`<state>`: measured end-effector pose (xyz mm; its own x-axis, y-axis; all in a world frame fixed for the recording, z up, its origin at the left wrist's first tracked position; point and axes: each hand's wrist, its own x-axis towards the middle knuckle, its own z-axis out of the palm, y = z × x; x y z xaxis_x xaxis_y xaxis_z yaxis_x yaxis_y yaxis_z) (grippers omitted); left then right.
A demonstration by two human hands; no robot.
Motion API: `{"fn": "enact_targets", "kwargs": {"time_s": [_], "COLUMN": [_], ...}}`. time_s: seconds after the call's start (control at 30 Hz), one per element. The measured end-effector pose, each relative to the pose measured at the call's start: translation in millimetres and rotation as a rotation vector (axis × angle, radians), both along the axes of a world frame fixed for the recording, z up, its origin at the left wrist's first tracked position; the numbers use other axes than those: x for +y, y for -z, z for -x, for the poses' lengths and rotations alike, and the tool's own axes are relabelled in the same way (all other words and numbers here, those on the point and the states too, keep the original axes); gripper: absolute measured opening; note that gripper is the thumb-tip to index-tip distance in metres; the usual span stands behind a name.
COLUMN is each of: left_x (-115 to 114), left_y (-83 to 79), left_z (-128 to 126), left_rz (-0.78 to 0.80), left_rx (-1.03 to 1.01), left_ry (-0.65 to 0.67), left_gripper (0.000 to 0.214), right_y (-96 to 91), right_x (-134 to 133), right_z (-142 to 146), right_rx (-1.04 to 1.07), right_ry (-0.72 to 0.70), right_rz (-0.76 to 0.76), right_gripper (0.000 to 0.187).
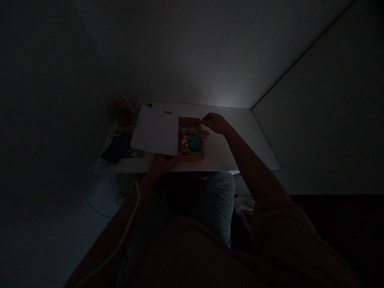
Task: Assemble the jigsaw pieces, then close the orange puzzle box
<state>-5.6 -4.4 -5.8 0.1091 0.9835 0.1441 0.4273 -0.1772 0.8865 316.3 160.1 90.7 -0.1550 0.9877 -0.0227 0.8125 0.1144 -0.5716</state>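
Note:
The scene is very dark. An orange box (189, 119) with colourful puzzle pieces (188, 141) inside lies on a small white table (240, 140). A white sheet (156, 130) lies over the box's left part. My left hand (163, 162) rests at the table's near edge, its fingers touching the sheet's near corner by the box; I cannot make out whether they are closed. My right hand (215, 122) hovers at the box's far right corner with fingers pinched together; whatever they hold is too small and dark to name. A few loose pieces (205, 134) lie right of the box.
A dark flat object (116, 148) and colourful printed items (124, 120) lie at the table's left end. White walls close in behind and on the right. My legs in light trousers (216, 200) are under the table. A white cord (132, 216) runs along my left arm.

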Motion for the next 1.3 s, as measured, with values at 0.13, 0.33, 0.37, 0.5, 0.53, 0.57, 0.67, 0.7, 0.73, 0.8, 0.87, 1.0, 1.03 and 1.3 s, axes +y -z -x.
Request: {"fn": "enact_targets", "kwargs": {"time_s": [0.13, 0.33, 0.37, 0.5, 0.53, 0.57, 0.67, 0.7, 0.73, 0.8, 0.87, 1.0, 1.03, 1.3], "left_x": [-0.1, -1.7, -1.7, -0.9, -0.7, -0.5, -0.1, 0.1, 0.2, 0.3, 0.3, 0.8, 1.1, 2.8], "left_y": [-1.9, -2.8, -2.8, -1.4, -0.8, -0.3, 0.6, 0.6, 0.5, 0.0, -0.4, -0.5, -0.4, -7.2], "left_z": [-0.3, -1.8, -1.8, -0.7, -0.2, 0.1, 0.6, 0.4, 0.1, -0.7, -1.5, -1.7, -1.5, -1.5], "left_rz": [0.0, 0.011, 0.008, 0.009, 0.009, 0.009, 0.017, 0.016, 0.008, -0.018, -0.03, 0.003, 0.006, 0.015], "left_rx": [-0.004, -0.014, -0.016, -0.023, -0.021, -0.017, 0.006, 0.009, 0.009, -0.003, -0.023, 0.007, 0.018, 0.044], "left_ry": [0.001, -0.006, -0.004, 0.014, 0.008, -0.002, -0.015, -0.009, -0.004, 0.01, 0.007, 0.0, -0.002, -0.022], "left_gripper": [0.067, 0.064, 0.065, 0.068, 0.069, 0.07, 0.069, 0.068, 0.069, 0.074, 0.079, 0.079, 0.078, 0.076], "right_y": [14.8, 39.5, 41.4, 41.9, 40.7, 39.0, 31.2, 27.7, 23.9, 15.4, 6.9, -5.2, -6.1, 13.6], "right_x": [-1.9, -12.5, -13.8, -17.8, -18.8, -19.6, -19.8, -18.6, -16.8, -12.0, -6.9, -4.3, -6.4, -67.3], "right_z": [-9.5, -9.8, -8.7, -13.0, -16.2, -19.7, -25.4, -24.1, -20.9, -11.2, -3.3, -20.9, -33.8, -153.1], "right_rx": [-0.161, -0.192, -0.185, -0.142, -0.128, -0.113, -0.02, 0.059, 0.154, 0.322, 0.349, 0.154, 0.107, -0.202], "right_ry": [0.069, 0.065, 0.067, 0.103, 0.119, 0.137, 0.174, 0.178, 0.172, 0.129, 0.069, 0.087, 0.11, 0.323], "right_rz": [0.016, 0.069, 0.08, 0.137, 0.14, 0.136, 0.083, 0.054, 0.023, -0.03, -0.077, -0.204, -0.21, 0.042], "right_gripper": [0.021, 0.027, 0.026, 0.029, 0.032, 0.034, 0.027, 0.026, 0.027, 0.035, 0.04, 0.04, 0.04, 0.032]}}
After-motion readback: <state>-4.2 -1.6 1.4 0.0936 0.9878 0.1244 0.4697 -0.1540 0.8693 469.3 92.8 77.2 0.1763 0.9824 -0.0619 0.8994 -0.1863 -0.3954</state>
